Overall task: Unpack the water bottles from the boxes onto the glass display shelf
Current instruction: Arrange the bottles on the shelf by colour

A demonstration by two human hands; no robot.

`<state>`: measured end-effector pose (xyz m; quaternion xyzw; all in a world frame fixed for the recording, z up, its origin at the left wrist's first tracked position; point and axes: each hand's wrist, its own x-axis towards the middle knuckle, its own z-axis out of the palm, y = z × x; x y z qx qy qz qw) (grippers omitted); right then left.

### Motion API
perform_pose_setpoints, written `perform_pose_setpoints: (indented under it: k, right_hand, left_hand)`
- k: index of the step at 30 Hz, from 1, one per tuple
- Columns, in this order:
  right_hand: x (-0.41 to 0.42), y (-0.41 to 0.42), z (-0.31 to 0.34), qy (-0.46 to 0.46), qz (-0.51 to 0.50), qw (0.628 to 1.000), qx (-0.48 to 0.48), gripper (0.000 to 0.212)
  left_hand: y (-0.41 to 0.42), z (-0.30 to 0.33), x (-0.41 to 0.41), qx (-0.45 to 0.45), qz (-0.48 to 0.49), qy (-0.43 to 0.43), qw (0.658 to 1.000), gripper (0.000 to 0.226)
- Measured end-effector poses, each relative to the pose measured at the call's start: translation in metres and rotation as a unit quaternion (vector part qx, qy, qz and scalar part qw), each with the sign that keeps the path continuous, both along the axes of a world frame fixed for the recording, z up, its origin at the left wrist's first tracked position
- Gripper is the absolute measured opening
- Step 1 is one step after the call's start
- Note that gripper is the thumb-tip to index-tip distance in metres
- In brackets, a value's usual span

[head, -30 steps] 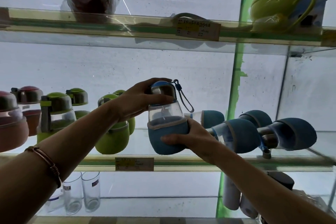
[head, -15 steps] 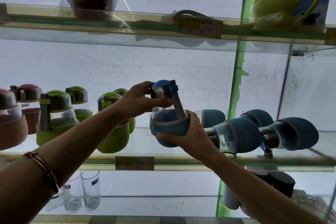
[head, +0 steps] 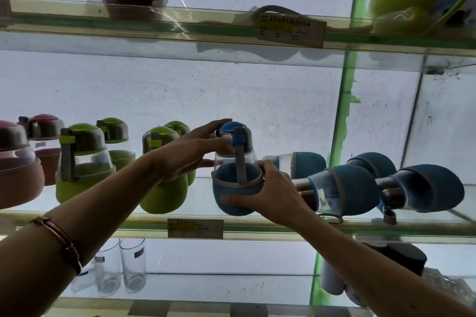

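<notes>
Blue-sleeved water bottle (head: 237, 175) upright near front edge of middle glass shelf (head: 283, 226), whether base rests on glass not clear. Right hand (head: 270, 194) wraps soft sleeve at base; left hand (head: 190, 154) pinches blue-capped lid. Clear upper body probably rigid, smooth, breakable; empty, so likely light. Best hold: padded sleeve, not loose carry strap. Green bottles (head: 164, 183) stand just beside, toward left end; more blue bottles (head: 347, 188) lie on sides toward right end.
</notes>
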<state>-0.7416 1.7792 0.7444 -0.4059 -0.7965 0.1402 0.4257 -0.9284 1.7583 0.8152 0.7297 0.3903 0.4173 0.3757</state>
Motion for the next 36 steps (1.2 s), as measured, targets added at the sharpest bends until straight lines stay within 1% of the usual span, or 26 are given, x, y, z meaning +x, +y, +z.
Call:
perform_pose_setpoints:
  k: [2, 4, 7, 10, 13, 16, 18, 20, 23, 28, 33, 36]
  right_hand:
    - [0.0, 0.003, 0.002, -0.038, -0.015, 0.999, -0.003, 0.078]
    - [0.001, 0.005, 0.005, -0.078, -0.028, 0.997, -0.006, 0.078]
    - [0.002, 0.01, 0.013, -0.143, -0.053, 0.988, -0.008, 0.08]
    - [0.003, 0.019, 0.022, -0.187, -0.047, 0.98, -0.044, 0.084]
    - [0.006, 0.026, 0.029, -0.207, -0.026, 0.976, -0.063, 0.072]
    - [0.007, 0.03, 0.031, -0.219, -0.017, 0.973, -0.076, 0.068]
    - [0.005, 0.033, 0.029, -0.229, -0.025, 0.97, -0.075, 0.068]
    - [0.001, 0.035, 0.027, -0.233, -0.034, 0.969, -0.069, 0.073]
    - [-0.002, 0.033, 0.023, -0.225, -0.036, 0.971, -0.068, 0.08]
    - [-0.002, 0.029, 0.022, -0.215, -0.023, 0.972, -0.091, 0.077]
    - [-0.004, 0.022, 0.024, -0.225, -0.033, 0.97, -0.082, 0.077]
    - [-0.004, 0.017, 0.027, -0.244, -0.033, 0.964, -0.097, 0.075]
  left_hand:
    - [0.001, -0.004, 0.006, 0.045, 0.049, 0.047, 0.997, 0.067]
    - [0.006, -0.01, 0.01, 0.085, 0.101, 0.067, 0.989, 0.075]
    - [0.014, -0.013, 0.01, 0.103, 0.136, 0.065, 0.983, 0.073]
    - [0.02, -0.014, 0.011, 0.111, 0.151, 0.074, 0.979, 0.07]
    - [0.023, -0.013, 0.014, 0.106, 0.142, 0.068, 0.982, 0.068]
    - [0.025, -0.011, 0.018, 0.112, 0.13, 0.069, 0.983, 0.062]
    - [0.026, -0.008, 0.018, 0.12, 0.119, 0.077, 0.983, 0.058]
    - [0.028, -0.007, 0.015, 0.12, 0.105, 0.077, 0.984, 0.052]
    - [0.031, -0.011, 0.01, 0.093, 0.094, 0.067, 0.989, 0.05]
    - [0.034, -0.023, 0.009, 0.053, 0.086, 0.04, 0.994, 0.05]
    - [0.031, -0.028, 0.013, 0.058, 0.097, 0.037, 0.993, 0.053]
    - [0.028, -0.03, 0.014, 0.066, 0.109, 0.034, 0.991, 0.054]
